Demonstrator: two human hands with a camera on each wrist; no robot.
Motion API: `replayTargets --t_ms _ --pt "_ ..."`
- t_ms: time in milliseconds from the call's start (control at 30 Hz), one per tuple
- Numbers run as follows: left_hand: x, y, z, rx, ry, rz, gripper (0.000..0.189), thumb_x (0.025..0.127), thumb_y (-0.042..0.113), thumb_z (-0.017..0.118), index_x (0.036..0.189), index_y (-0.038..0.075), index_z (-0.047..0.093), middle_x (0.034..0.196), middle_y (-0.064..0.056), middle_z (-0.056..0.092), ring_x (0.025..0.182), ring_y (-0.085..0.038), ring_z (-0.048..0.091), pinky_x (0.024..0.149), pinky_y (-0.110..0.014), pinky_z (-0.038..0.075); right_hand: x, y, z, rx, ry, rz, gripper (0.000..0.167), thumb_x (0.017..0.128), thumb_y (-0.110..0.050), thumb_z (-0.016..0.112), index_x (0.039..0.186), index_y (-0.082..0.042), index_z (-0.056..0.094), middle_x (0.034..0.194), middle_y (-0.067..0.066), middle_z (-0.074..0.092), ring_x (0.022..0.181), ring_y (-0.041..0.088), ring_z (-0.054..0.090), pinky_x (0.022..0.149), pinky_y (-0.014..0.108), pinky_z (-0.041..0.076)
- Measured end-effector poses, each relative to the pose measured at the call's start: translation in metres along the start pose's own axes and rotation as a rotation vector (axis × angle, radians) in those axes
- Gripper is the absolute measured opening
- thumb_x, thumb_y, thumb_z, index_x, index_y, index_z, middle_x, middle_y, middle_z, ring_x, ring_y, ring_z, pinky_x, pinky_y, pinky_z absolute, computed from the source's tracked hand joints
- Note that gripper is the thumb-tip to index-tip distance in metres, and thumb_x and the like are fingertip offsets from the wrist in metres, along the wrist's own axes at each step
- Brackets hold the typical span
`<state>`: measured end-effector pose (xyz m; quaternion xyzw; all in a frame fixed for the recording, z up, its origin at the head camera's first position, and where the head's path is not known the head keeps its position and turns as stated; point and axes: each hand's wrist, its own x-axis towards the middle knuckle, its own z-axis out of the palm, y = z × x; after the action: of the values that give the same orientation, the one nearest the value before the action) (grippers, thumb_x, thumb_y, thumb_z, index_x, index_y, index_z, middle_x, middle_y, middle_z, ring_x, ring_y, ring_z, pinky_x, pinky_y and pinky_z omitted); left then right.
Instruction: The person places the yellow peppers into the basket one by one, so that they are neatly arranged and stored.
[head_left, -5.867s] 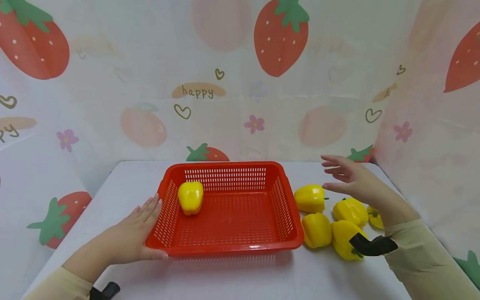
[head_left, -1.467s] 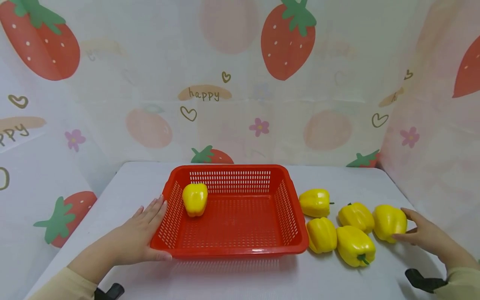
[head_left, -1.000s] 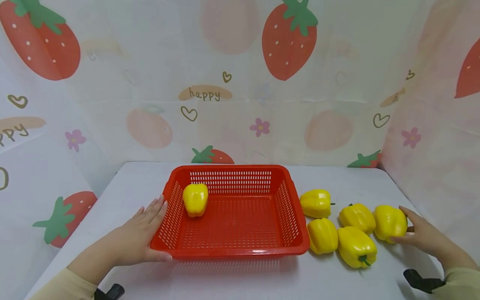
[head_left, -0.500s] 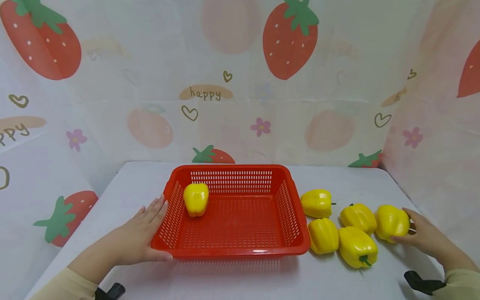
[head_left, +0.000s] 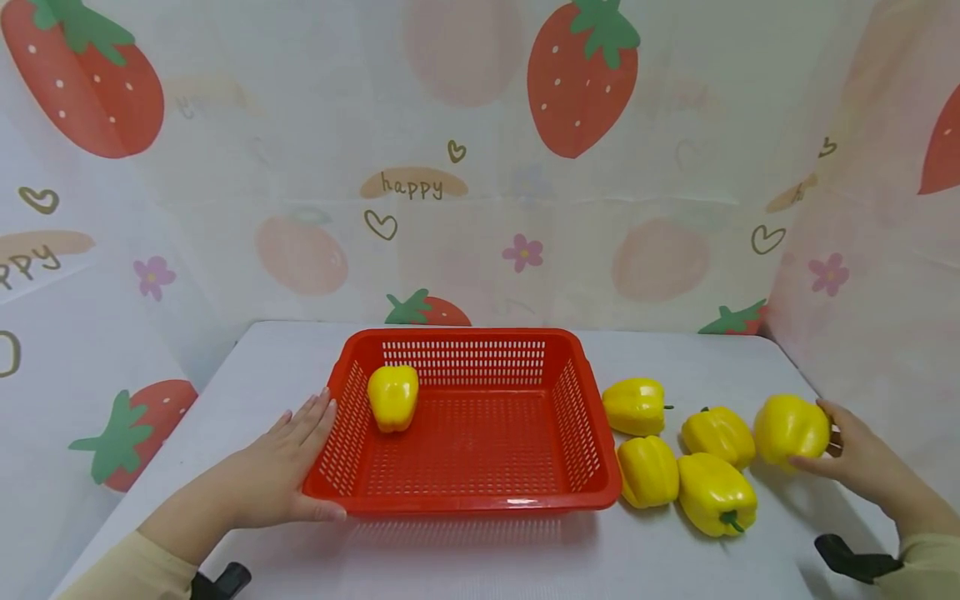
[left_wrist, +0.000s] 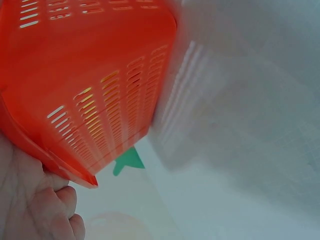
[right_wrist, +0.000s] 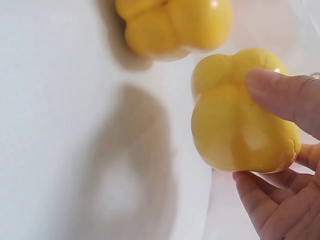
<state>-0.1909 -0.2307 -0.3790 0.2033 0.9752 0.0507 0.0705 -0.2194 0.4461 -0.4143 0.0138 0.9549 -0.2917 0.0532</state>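
My right hand [head_left: 862, 454] grips a yellow bell pepper [head_left: 791, 429] between thumb and fingers. In the right wrist view this held bell pepper [right_wrist: 240, 115] hangs above the table, its shadow apart from it. My left hand [head_left: 262, 471] rests with straight fingers along the left rim of a red plastic basket [head_left: 461, 504]; the left wrist view shows the palm [left_wrist: 25, 200] under that basket's rim [left_wrist: 65, 172]. One yellow bell pepper [head_left: 393, 398] stands inside the basket at its left side.
Several yellow bell peppers lie right of the basket: one at the back [head_left: 633, 407], one in front of it [head_left: 647, 472], one near the held one [head_left: 718, 437], and one closest to me [head_left: 717, 495]. A strawberry-print cloth [head_left: 480, 125] surrounds the white table [head_left: 420, 562].
The right hand came from above the peppers to the rightmost one, took hold of it and has just raised it off the table. The left hand stays on the basket rim.
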Motion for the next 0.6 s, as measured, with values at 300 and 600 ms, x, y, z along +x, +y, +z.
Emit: replayTargets --t_ms 300,600 --pt "0.000 0.000 -0.001 0.001 -0.006 -0.001 0.125 0.059 0.079 0.057 0.146 0.002 0.011 0.152 -0.016 0.010 0.138 -0.035 0.010 0.107 -0.056 0.016 0.005 -0.019 -0.009 0.022 0.036 -0.129 0.102 0.078 -0.028 0.073 0.138 0.015 0.003 0.132 0.040 0.020 0.110 0.055 0.034 0.087 0.060 0.036" --pt "0.000 -0.002 0.001 0.014 -0.002 0.002 0.126 0.058 0.081 0.054 0.146 0.003 0.010 0.152 -0.016 0.010 0.138 -0.034 0.010 0.107 -0.056 0.016 0.010 -0.048 -0.020 -0.006 0.040 -0.226 0.097 0.076 -0.027 0.075 0.139 0.012 0.011 0.131 0.034 0.028 0.110 0.051 0.038 0.086 0.044 0.045"
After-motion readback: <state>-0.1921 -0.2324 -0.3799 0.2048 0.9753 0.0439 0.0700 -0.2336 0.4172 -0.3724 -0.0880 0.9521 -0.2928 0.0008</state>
